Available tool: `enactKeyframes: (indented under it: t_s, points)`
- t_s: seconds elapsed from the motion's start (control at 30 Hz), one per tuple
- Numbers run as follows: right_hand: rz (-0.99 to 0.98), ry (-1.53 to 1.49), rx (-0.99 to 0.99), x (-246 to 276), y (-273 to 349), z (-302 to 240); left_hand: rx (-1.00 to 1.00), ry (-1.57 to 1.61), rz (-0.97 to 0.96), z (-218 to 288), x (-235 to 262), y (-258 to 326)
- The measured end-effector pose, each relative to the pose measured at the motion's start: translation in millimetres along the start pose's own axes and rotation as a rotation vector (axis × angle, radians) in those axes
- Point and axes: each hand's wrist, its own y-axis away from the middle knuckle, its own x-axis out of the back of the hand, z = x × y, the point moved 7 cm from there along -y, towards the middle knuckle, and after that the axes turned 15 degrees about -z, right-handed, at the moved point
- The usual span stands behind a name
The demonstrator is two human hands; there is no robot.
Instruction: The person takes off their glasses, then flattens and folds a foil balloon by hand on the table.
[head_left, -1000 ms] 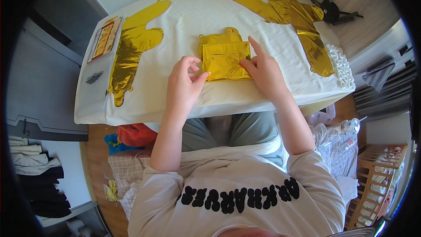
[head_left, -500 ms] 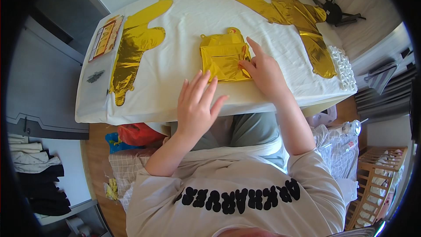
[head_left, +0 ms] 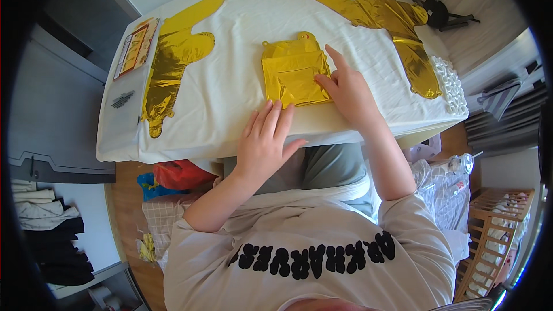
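Currently, the foil (head_left: 292,75) lies on the table (head_left: 222,95) ahead of your flat, empty left hand (head_left: 263,145), fingertips at the foil's near edge, and left of your right hand (head_left: 350,91): thumb on it, index extended, any grip hidden.

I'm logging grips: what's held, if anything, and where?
Unclear if right hand pinches the folded gold foil at its right edge; left hand only touches its near edge.

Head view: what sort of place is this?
Probably a room in a home: a slatted wooden crib stands at the lower right, clothes show at the lower left, and a table with a white cloth fills the upper middle.
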Motion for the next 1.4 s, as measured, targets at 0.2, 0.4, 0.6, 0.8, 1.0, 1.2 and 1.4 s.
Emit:
enactKeyframes:
  t_s: [0.2, 0.4, 0.6, 0.8, 1.0, 1.2, 1.4]
  points:
    - [-0.049, -0.28, -0.052, 6.3, 21.2, 9.9, 0.081, -0.178, 0.02, 14.6, 1.0, -6.9]
    - [-0.034, -0.314, 0.02, 2.0, 33.2, 7.6, 0.113, -0.22, 0.052, 17.6, -1.4, -7.2]
    - [0.151, -0.058, 0.102, 6.1, 51.4, -4.7, 0.113, -0.226, 0.045, 14.3, -1.4, -7.3]
    - [0.031, 0.422, 0.463, -23.1, 82.9, -31.1, 0.072, -0.089, 0.044, 5.6, 8.1, -7.9]
    - [-0.052, 0.51, 0.395, -31.6, 85.5, -17.1, -0.011, 0.334, -0.017, -35.5, 32.9, -7.8]
    - [-0.015, 0.513, 0.374, -32.9, 84.0, -15.1, -0.207, 0.427, -0.356, -64.1, 42.9, -30.8]
    - [-0.007, 0.448, 0.359, -31.8, 83.7, -14.0, -0.511, 0.152, -0.356, -67.5, 46.9, -24.8]
